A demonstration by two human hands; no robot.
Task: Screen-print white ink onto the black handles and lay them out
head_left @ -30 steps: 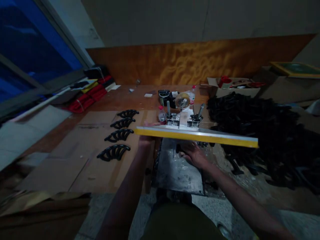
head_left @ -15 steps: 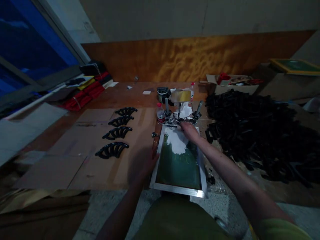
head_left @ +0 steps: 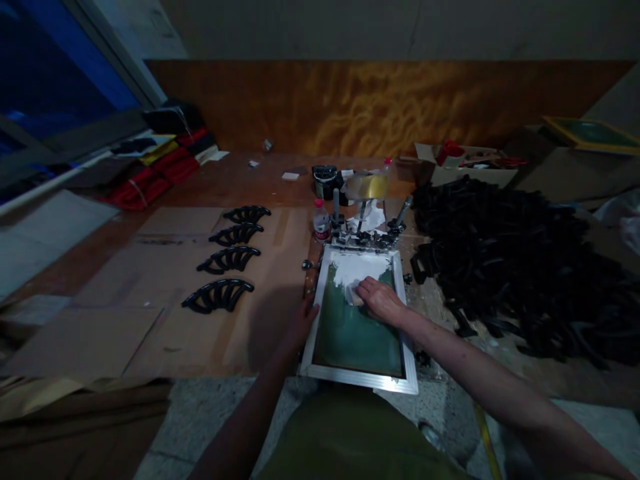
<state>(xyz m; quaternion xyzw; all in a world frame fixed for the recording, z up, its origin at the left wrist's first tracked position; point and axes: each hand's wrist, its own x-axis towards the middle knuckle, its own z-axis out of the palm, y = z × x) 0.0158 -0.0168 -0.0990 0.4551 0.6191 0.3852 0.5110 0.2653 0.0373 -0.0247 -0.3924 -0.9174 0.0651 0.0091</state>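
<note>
A silk-screen printing frame (head_left: 314, 340) with an aluminium border and green mesh lies flat in front of me. White ink (head_left: 345, 270) is spread over the far part of its mesh. My right hand (head_left: 383, 301) is closed on a small pale squeegee (head_left: 354, 293), pressed to the mesh at the near edge of the ink. At the frame's left side my left hand (head_left: 304, 319) grips the border; its lower fingers are in shadow. Metal hinge clamps (head_left: 367, 237) hold the far end of the frame.
Several black, ribbed curved parts (head_left: 219, 295) lie in a column on cardboard (head_left: 150, 267) at left. A large heap of black parts (head_left: 520, 267) covers the right side. Behind the frame stand a red-capped bottle (head_left: 321, 223) and a black tub (head_left: 326, 183).
My right hand has come from the far end of the frame towards me, drawing the squeegee over the mesh. My left hand stays at the frame's left border.
</note>
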